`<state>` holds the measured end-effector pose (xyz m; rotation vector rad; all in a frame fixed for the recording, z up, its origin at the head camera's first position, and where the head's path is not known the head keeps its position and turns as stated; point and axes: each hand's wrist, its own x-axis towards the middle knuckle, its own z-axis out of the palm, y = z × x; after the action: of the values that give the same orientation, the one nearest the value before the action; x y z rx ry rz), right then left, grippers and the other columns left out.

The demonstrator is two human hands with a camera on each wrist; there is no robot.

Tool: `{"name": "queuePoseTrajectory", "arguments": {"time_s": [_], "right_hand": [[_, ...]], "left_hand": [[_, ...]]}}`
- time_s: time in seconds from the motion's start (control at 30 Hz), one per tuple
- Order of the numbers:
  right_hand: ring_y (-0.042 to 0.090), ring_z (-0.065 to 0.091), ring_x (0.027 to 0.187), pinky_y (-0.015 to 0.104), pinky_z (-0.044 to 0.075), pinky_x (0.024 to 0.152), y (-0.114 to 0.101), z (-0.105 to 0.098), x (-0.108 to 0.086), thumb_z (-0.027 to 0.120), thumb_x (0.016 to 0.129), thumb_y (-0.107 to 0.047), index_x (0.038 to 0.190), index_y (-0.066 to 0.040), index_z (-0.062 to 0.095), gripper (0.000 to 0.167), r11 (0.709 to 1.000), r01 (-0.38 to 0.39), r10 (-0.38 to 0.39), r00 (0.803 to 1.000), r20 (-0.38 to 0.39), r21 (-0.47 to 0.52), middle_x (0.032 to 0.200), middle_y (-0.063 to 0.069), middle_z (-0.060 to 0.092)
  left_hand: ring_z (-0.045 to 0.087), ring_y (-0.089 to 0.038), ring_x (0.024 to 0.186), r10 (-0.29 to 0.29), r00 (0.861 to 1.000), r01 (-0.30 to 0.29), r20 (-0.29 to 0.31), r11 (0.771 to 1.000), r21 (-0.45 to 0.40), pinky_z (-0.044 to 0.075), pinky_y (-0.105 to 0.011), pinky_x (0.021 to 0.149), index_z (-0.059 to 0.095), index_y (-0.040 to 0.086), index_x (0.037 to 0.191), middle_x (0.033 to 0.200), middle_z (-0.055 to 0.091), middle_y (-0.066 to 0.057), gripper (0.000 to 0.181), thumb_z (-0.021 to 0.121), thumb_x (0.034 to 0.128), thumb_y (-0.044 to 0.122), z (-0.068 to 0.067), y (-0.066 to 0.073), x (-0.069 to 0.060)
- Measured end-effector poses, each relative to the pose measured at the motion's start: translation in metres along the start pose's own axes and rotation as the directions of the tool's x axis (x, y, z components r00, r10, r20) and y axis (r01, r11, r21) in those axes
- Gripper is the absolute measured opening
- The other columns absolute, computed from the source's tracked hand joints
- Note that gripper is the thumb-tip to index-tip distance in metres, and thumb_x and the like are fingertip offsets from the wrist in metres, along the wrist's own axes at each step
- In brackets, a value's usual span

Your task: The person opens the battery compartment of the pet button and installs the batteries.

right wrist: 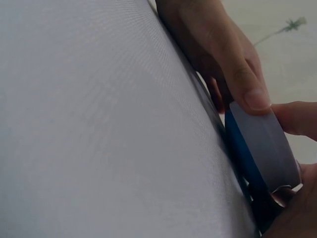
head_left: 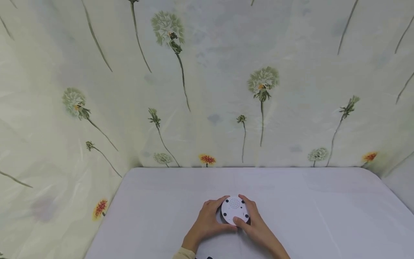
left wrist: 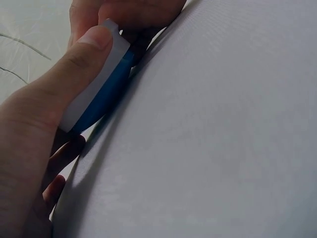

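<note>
A round white device (head_left: 234,208) with a patch of small speaker-like holes and several black rubber feet faces up on the white table. Its other side is blue, seen in the left wrist view, where the device (left wrist: 89,101) is tilted close to the cloth. My left hand (head_left: 208,221) holds its left edge between thumb and fingers. From the right, my right hand (head_left: 257,226) grips it, fingers round the far right edge and thumb on the near part of the white face. The right wrist view shows the device (right wrist: 270,148) between both hands.
A white cloth covers the table (head_left: 307,212). Behind it and along the left hangs a pale curtain (head_left: 210,90) printed with dandelions. A small dark thing (head_left: 209,257) peeks in at the bottom edge, too little of it visible to name.
</note>
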<state>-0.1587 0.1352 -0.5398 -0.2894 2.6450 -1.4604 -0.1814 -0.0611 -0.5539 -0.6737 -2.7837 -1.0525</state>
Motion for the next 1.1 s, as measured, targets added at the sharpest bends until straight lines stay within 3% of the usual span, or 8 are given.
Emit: {"name": "queuePoseTrajectory", "arguments": {"time_s": [0.3,0.5,0.57,0.67,0.77,0.9,1.0,1.1], "right_hand": [[0.03,0.032,0.138,0.055,0.027,0.108,0.005,-0.001,0.001,0.066,0.085,-0.043,0.151,-0.027,0.012,0.087,0.997,0.067,-0.066,0.998,-0.022,0.028,0.151,0.012,0.031],[0.014,0.027,0.141,0.009,0.018,0.106,0.016,-0.007,-0.002,0.071,0.083,-0.037,0.151,-0.031,0.015,0.088,0.979,0.2,-0.2,0.98,0.004,0.026,0.154,0.002,0.029],[0.007,0.03,0.139,0.003,0.017,0.102,0.02,-0.01,-0.002,0.071,0.082,-0.038,0.151,-0.028,0.018,0.088,0.969,0.244,-0.245,0.969,0.02,0.027,0.155,-0.001,0.027],[0.002,0.038,0.131,0.007,0.027,0.102,0.023,-0.015,-0.003,0.073,0.081,-0.038,0.15,-0.023,0.022,0.087,0.952,0.306,-0.306,0.952,0.027,0.025,0.152,-0.002,0.031],[0.006,0.045,0.128,0.014,0.038,0.099,0.025,-0.018,-0.001,0.075,0.08,-0.03,0.148,-0.016,0.028,0.084,0.914,0.405,-0.406,0.914,0.011,0.031,0.149,0.003,0.037],[0.012,0.044,0.129,0.018,0.044,0.093,0.025,-0.02,0.002,0.082,0.073,-0.02,0.143,-0.006,0.037,0.085,0.837,0.546,-0.545,0.837,-0.043,0.018,0.145,0.011,0.041],[0.013,0.042,0.131,0.017,0.044,0.09,0.022,-0.022,0.002,0.085,0.068,-0.018,0.139,-0.002,0.041,0.085,0.79,0.611,-0.613,0.786,-0.083,-0.048,0.144,0.014,0.041],[0.018,0.042,0.13,0.014,0.038,0.097,0.018,-0.026,0.004,0.086,0.067,-0.016,0.136,-0.003,0.046,0.081,0.748,0.65,-0.663,0.74,-0.11,-0.132,0.143,0.014,0.043]], "left_hand": [[0.051,-0.012,0.113,-0.01,1.0,0.009,-0.023,1.0,-0.016,0.04,-0.037,0.099,0.04,0.036,0.141,0.137,0.052,0.016,0.093,0.073,0.0603,0.07,-0.004,-0.004,-0.001],[0.051,-0.012,0.115,-0.03,0.999,0.026,-0.037,0.995,-0.098,0.043,-0.037,0.097,0.038,0.037,0.141,0.137,0.052,0.015,0.093,0.074,0.0609,0.067,-0.004,-0.004,-0.003],[0.052,-0.012,0.119,-0.024,0.999,0.019,-0.043,0.993,-0.119,0.042,-0.04,0.099,0.037,0.036,0.142,0.138,0.051,0.013,0.093,0.073,0.0623,0.067,-0.003,-0.004,-0.003],[0.05,-0.011,0.124,-0.017,0.998,0.009,-0.056,0.989,-0.149,0.041,-0.043,0.101,0.037,0.035,0.143,0.139,0.051,0.01,0.093,0.073,0.063,0.066,-0.002,-0.003,-0.003],[0.05,-0.011,0.126,-0.008,0.997,-0.005,-0.072,0.985,-0.172,0.041,-0.043,0.102,0.039,0.033,0.142,0.138,0.052,0.009,0.093,0.075,0.0625,0.064,-0.001,-0.004,-0.003],[0.054,-0.008,0.119,0.003,0.995,-0.022,-0.102,0.983,-0.181,0.045,-0.035,0.098,0.044,0.029,0.14,0.133,0.056,0.008,0.09,0.076,0.0623,0.061,0.0,-0.004,-0.003],[0.058,-0.007,0.112,-0.004,0.991,-0.021,-0.134,0.983,-0.184,0.048,-0.029,0.092,0.047,0.026,0.137,0.129,0.059,0.006,0.086,0.076,0.0635,0.06,0.001,-0.004,-0.003],[0.059,-0.008,0.109,-0.018,0.987,-0.012,-0.162,0.983,-0.181,0.05,-0.027,0.088,0.05,0.024,0.135,0.127,0.061,0.004,0.082,0.076,0.0656,0.059,0.0,-0.003,-0.002]]}}
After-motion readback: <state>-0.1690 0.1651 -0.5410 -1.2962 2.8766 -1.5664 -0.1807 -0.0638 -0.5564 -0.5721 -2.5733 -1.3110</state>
